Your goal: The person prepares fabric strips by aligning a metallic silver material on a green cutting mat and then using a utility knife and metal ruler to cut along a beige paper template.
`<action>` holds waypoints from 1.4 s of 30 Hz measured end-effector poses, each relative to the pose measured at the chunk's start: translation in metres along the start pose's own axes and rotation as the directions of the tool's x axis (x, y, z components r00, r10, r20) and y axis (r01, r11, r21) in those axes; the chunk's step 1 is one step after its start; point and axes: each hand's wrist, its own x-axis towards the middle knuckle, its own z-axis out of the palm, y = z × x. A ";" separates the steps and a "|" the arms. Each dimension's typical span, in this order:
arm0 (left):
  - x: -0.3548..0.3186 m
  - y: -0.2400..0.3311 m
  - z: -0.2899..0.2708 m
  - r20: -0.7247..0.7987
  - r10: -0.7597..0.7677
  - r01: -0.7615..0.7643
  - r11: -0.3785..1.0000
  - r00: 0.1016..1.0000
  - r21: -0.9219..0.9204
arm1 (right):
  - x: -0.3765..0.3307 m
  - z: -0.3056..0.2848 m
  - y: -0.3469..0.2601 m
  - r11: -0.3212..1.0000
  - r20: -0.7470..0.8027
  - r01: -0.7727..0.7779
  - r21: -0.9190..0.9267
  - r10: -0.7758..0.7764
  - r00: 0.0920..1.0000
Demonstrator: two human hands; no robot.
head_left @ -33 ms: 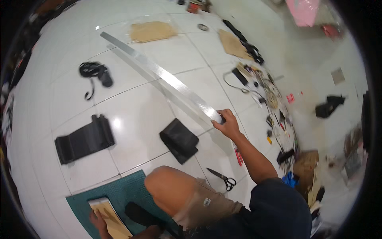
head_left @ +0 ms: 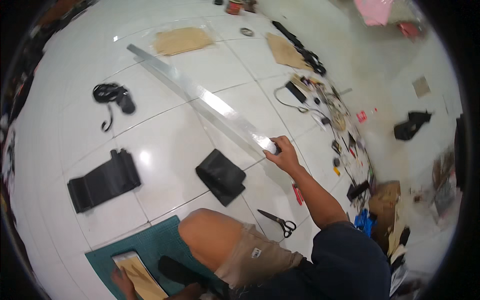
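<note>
My right hand (head_left: 283,154) is closed on the near end of a long shiny metal ruler (head_left: 220,106), which reaches diagonally up and left above the tiles, its shadow beside it. At the lower left, my left hand (head_left: 123,282) grips the left edge of a flat tan board with a pale rim (head_left: 140,272). This board lies on a green cutting mat (head_left: 102,255). Ahead of my bare knee rests a folded black piece of material (head_left: 220,177). Black-handled scissors (head_left: 278,222) lie open-floor side of my shorts, near a red-handled tool (head_left: 298,194).
A folded black stack (head_left: 104,182) and a coiled black strap (head_left: 114,96) lie on the left tiles. Farther off are tan sheets in clear plastic (head_left: 182,41) and a tape roll (head_left: 246,32). Small tools and scraps line the right, by a brown cardboard piece (head_left: 384,205).
The view has shifted slightly, so floor items sit a little farther left. The ruler's far end has dipped slightly in the picture. Both hands keep their holds.
</note>
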 end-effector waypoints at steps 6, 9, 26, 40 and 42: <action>0.009 0.068 -0.105 0.170 0.174 -0.161 0.983 0.970 -0.087 | -0.061 0.005 0.068 0.979 -0.005 -0.202 0.018 0.202 0.979; -0.017 0.135 -0.144 0.063 0.251 -0.246 0.966 0.966 -0.079 | -0.087 0.023 0.079 0.975 0.045 -0.222 0.002 0.221 0.974; -0.024 0.321 -0.165 0.616 0.110 -0.222 0.969 0.780 0.107 | -0.209 0.034 0.122 0.891 -0.267 -0.453 0.025 0.443 0.856; 0.091 0.309 -0.107 0.740 0.198 -0.697 0.553 0.642 0.457 | -0.470 -0.152 0.343 0.270 -0.689 -0.962 -0.036 0.691 0.220; 0.127 0.324 -0.114 0.666 -0.139 -0.254 0.852 0.733 0.457 | -0.483 -0.148 0.369 0.214 -0.703 -0.967 -0.139 0.666 0.249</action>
